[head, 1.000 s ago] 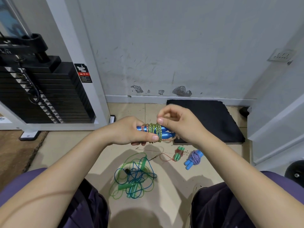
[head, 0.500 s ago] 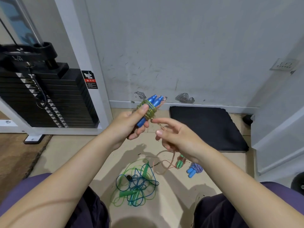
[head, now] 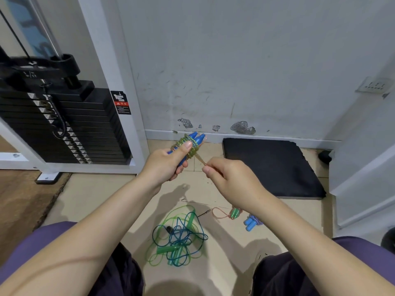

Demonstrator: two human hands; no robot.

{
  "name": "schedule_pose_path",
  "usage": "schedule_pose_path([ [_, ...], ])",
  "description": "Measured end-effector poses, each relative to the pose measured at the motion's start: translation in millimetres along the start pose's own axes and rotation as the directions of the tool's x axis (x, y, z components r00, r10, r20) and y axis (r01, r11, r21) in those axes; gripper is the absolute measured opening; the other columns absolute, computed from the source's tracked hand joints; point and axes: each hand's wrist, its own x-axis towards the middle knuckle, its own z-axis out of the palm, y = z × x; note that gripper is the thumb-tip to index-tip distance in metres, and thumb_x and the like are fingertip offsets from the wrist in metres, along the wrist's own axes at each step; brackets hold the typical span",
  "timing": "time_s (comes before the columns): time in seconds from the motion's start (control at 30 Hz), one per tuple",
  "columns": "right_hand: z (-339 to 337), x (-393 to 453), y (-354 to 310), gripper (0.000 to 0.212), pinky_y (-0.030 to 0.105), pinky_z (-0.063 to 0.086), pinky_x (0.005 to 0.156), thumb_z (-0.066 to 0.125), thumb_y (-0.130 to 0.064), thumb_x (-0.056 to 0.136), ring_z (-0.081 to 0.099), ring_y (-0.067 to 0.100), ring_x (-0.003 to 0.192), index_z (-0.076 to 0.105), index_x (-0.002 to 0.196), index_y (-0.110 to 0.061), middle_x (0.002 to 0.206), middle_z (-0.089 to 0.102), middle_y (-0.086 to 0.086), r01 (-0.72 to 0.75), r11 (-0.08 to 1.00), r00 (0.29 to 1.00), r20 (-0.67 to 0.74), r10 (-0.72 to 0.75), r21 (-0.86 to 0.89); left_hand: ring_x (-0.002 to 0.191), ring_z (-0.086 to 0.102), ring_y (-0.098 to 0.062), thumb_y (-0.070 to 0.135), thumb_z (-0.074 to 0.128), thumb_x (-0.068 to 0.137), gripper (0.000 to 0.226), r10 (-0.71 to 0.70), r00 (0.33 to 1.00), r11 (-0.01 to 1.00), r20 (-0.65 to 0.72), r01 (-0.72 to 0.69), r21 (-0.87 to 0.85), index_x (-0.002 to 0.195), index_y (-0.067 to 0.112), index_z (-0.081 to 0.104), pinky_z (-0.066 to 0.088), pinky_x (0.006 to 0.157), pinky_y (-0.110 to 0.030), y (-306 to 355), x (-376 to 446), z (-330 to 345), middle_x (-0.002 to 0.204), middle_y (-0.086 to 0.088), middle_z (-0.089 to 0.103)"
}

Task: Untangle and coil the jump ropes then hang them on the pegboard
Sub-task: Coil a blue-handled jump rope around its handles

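A single wide-angle view, worn on the head of a seated person, looks forward and steeply down. Both forearms run up from the bottom corners to the left hand (head: pixel 165 165) and right hand (head: pixel 232 180), which sit close under the lens near the middle of the frame. The knees fill the bottom edge and the floor (head: pixel 102 195) lies between and beyond them. Farther off, the wall (head: pixel 235 60) closes the top half, with the weight stack (head: pixel 70 127) at the left edge and a dark mat (head: pixel 271 167) to the right. Straight lines bow near the borders. There is no second view to overlap with
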Motion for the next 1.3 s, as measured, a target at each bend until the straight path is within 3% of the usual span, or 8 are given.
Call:
schedule_pose_path([
  [0.1, -7.5, -2.6, 7.2, 0.031, 0.034, 0.042, 0.057, 0.042, -0.043, 0.101, 0.06, 0.031, 0.077, 0.061, 0.097, -0.019, 0.082, 0.065, 0.0, 0.144, 0.947, 0.983, -0.065, -0.17, -0.288, 0.039, 0.035, -0.012, 0.057, 0.061, 0.087, 0.052, -0.019, 0.995, 0.989, 0.099, 0.004, 0.149, 0.068, 0.008, 0.061, 0.028, 0.039, -0.017, -1.9, -1.3, 0.3, 0.046, 0.0, 0.044],
  [0.2, -16.4, -3.3, 16.7, 0.038, 0.034, 0.047, 0.052, 0.04, -0.048, 0.095, 0.065, 0.029, 0.072, 0.069, 0.098, -0.024, 0.086, 0.066, -0.004, 0.254, 0.923, 0.938, -0.157, -0.308, -0.29, 0.041, 0.035, -0.012, 0.058, 0.063, 0.084, 0.051, -0.075, 0.954, 0.949, 0.29, -0.021, 0.315, 0.066, 0.011, 0.061, 0.028, 0.041, -0.018, -1.3, -5.0, -2.3, 0.045, 0.0, 0.045],
  [0.3, -17.9, -1.8, 20.3, 0.025, 0.04, 0.052, 0.059, 0.058, -0.043, 0.088, 0.063, 0.019, 0.072, 0.074, 0.088, -0.024, 0.08, 0.066, -0.008, 0.257, 0.963, 0.954, -0.141, -0.266, -0.078, 0.047, 0.037, -0.014, 0.061, 0.066, 0.08, 0.05, -0.157, 0.886, 0.9, 0.436, -0.054, 0.433, 0.064, 0.014, 0.062, 0.03, 0.045, -0.02, -0.1, -9.2, -4.0, 0.047, 0.0, 0.047],
  [0.47, -19.1, 0.1, 17.6, 0.014, 0.031, 0.05, 0.063, 0.085, -0.029, 0.072, 0.057, 0.007, 0.063, 0.076, 0.071, -0.018, 0.071, 0.068, 0.001, -0.015, 0.957, 1.0, 0.029, 0.007, 0.29, 0.053, 0.042, -0.014, 0.062, 0.069, 0.077, 0.047, -0.238, 0.796, 0.824, 0.556, -0.137, 0.55, 0.061, 0.019, 0.062, 0.036, 0.058, -0.025, 1.5, -14.1, -2.4, 0.05, 0.0, 0.05],
  [0.63, -17.7, 1.0, 22.4, 0.024, 0.018, 0.038, 0.054, 0.084, -0.027, 0.074, 0.043, 0.002, 0.053, 0.067, 0.069, -0.01, 0.057, 0.054, -0.003, -0.101, 0.92, 0.994, 0.076, 0.078, 0.38, 0.051, 0.046, -0.011, 0.059, 0.069, 0.078, 0.045, -0.187, 0.811, 0.811, 0.555, -0.191, 0.553, 0.062, 0.017, 0.062, 0.037, 0.056, -0.02, 3.0, -14.1, -0.5, 0.049, 0.001, 0.051],
  [0.97, -9.4, 7.6, 32.9, 0.033, 0.03, 0.037, 0.064, 0.078, -0.024, 0.082, 0.04, 0.016, 0.066, 0.051, 0.073, -0.007, 0.07, 0.045, 0.007, -0.064, 0.857, 0.992, 0.129, -0.003, 0.511, 0.051, 0.05, -0.01, 0.072, 0.068, 0.055, 0.061, -0.099, 0.8, 0.836, 0.592, -0.256, 0.485, 0.068, 0.012, 0.067, 0.04, 0.057, -0.02, -0.3, -14.6, -0.9, 0.062, -0.007, 0.06],
  [1.13, -13.9, 4.9, 26.8, 0.039, 0.025, 0.041, 0.064, 0.063, -0.05, 0.088, 0.052, 0.01, 0.067, 0.064, 0.086, -0.011, 0.073, 0.059, -0.004, -0.161, 0.791, 0.974, 0.224, 0.032, 0.59, 0.048, 0.046, -0.01, 0.066, 0.067, 0.062, 0.051, 0.009, 0.816, 0.907, 0.578, -0.25, 0.339, 0.063, 0.015, 0.064, 0.038, 0.052, -0.016, 2.2, -16.5, -4.0, 0.048, 0.002, 0.052],
  [1.3, -8.6, 6.7, 25.3, 0.068, 0.024, 0.039, 0.059, 0.072, -0.069, 0.069, 0.048, 0.011, 0.059, 0.059, 0.119, -0.025, 0.082, 0.062, -0.005, -0.177, 0.672, 0.967, 0.256, -0.019, 0.719, 0.042, 0.039, -0.007, 0.056, 0.069, 0.081, 0.047, 0.106, 0.911, 0.969, 0.399, -0.184, 0.163, 0.067, 0.011, 0.062, 0.03, 0.043, -0.013, 6.6, -14.0, -5.2, 0.045, 0.004, 0.048],
])
